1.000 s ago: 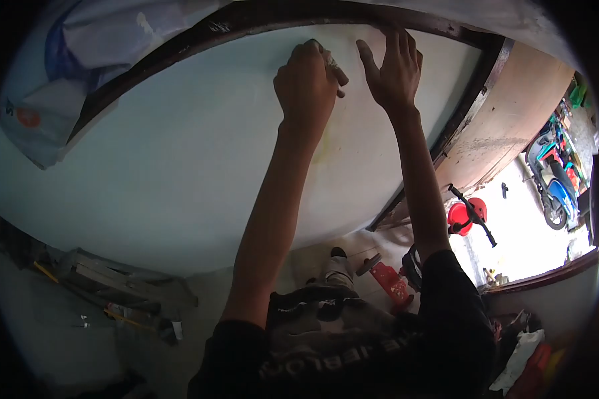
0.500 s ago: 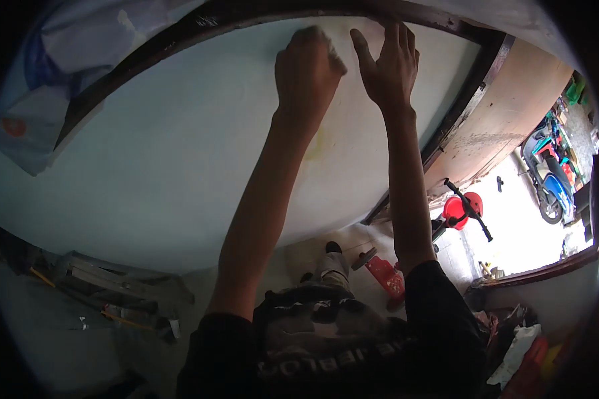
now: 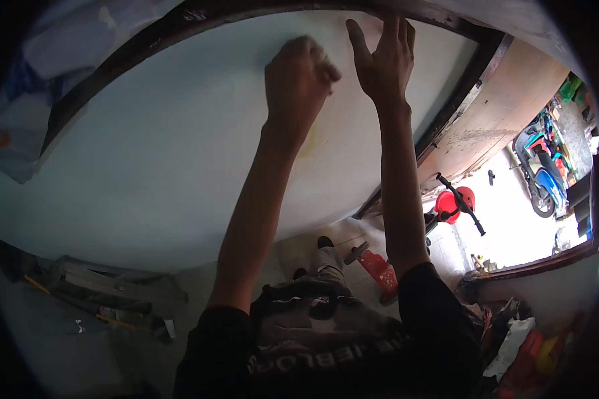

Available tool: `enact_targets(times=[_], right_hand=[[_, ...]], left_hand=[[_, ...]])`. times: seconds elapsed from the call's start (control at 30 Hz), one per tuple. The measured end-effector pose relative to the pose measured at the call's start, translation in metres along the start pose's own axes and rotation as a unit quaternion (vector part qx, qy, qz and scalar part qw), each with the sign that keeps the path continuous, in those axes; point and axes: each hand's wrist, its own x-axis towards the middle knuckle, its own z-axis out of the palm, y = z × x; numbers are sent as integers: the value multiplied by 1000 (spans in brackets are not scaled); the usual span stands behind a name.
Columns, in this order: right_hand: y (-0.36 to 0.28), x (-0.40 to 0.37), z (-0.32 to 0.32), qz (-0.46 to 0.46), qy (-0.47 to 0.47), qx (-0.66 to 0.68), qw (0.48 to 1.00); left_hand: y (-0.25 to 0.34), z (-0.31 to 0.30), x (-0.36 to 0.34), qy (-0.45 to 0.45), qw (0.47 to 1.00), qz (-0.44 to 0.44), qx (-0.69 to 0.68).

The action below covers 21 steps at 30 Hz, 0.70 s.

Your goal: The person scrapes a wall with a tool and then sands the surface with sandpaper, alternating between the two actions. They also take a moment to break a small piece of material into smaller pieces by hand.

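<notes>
A broad pale panel [image 3: 180, 126] with a dark frame [image 3: 446, 25] along its upper edge fills the view in front of me. Against its upper part, my left hand [image 3: 297, 78] is closed, its fingers curled and slightly blurred. Whatever may be inside that fist is hidden. My right hand [image 3: 387, 63] is raised to the right of it, thumb spread and fingers stretched upward, with the fingertips at the dark frame. Nothing shows in the right hand. A faint yellowish stain [image 3: 311, 141] marks the panel below the left hand.
A red ride-on toy [image 3: 379, 274] lies on the tiled floor by my feet. Near the doorway stands a small bike with black handlebars [image 3: 460, 203] and a red seat. Outside is a blue motorbike [image 3: 547, 183]. Bags [image 3: 512, 346] lie at lower right; a wooden bench [image 3: 106, 282] is at left.
My left fist has moved a little down and left on the panel. My right hand stays at the frame, and the whole view has shifted slightly.
</notes>
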Motion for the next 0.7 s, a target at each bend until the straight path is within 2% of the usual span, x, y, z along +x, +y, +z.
enact_targets(times=[0.03,0.07,0.1,0.13,0.17,0.2,0.27,0.33,0.37,0.4,0.43,0.5,0.6,0.67,0.7], right_hand=[[2,2,-1,-16,3,2,1000],[3,4,-1,-19,7,2,1000],[4,3,-2,-23,2,-4,1000],[4,1,-3,-27,-5,-10,1000],[5,1,-2,-25,1,-12,1000],[6,2,-2,-28,5,-15,999],[7,-1,-2,-33,-3,-18,999],[5,-2,1,-20,9,-19,1000],[5,-1,3,-19,6,-16,1000],[5,-2,4,-21,7,-8,1000],[5,-1,4,-25,10,-1,1000],[5,-2,5,-12,2,-2,1000],[5,-4,9,-4,17,-6,1000],[6,-5,9,-10,26,-16,999],[7,-7,8,-11,24,-16,1000]], left_hand=[[0,0,-11,-6,999,-16,-34],[5,1,-27,-22,989,-131,-58],[-8,9,-46,-22,990,-126,-58],[-33,21,-70,3,997,-80,-18],[-47,27,-79,28,999,-31,21],[-43,24,-71,24,999,-24,20],[-22,10,-49,-61,990,-123,-25],[9,-8,-15,27,997,-53,-49],[14,-18,4,45,999,0,3],[33,-30,18,104,992,54,56],[41,-36,24,84,994,11,75],[25,-29,19,130,983,80,100],[-14,-11,-29,132,988,59,51],[-64,18,-90,49,998,-25,21],[-62,20,-118,54,996,-5,70]])
